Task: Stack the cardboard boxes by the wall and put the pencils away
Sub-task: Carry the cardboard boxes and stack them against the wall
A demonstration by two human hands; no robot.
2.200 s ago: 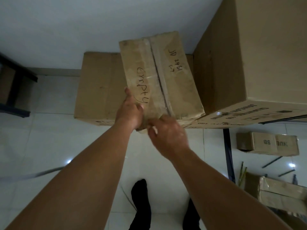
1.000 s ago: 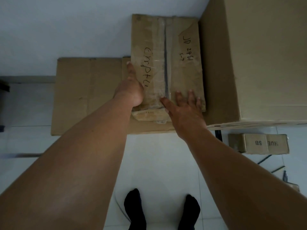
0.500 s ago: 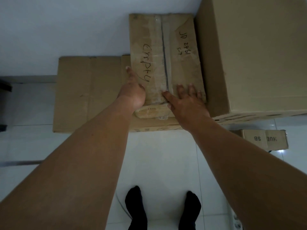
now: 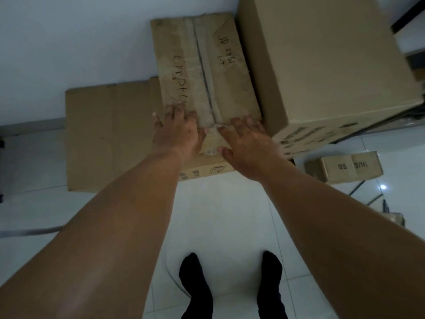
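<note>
Your left hand (image 4: 177, 132) and right hand (image 4: 249, 141) press flat on the box (image 4: 202, 65); likely light, stiff; grip its sides.

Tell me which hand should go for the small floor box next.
Probably right: the small box lies on the floor to the right, nearer the right hand, while the left hand rests on the taped box, farther away.

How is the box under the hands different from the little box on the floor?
The box under the hands sits on another box; the little box lies on the floor. It has handwriting on top; the little box has printed letters. The left hand and right hand press it; nothing touches the little box. Both are brown cardboard.
</note>
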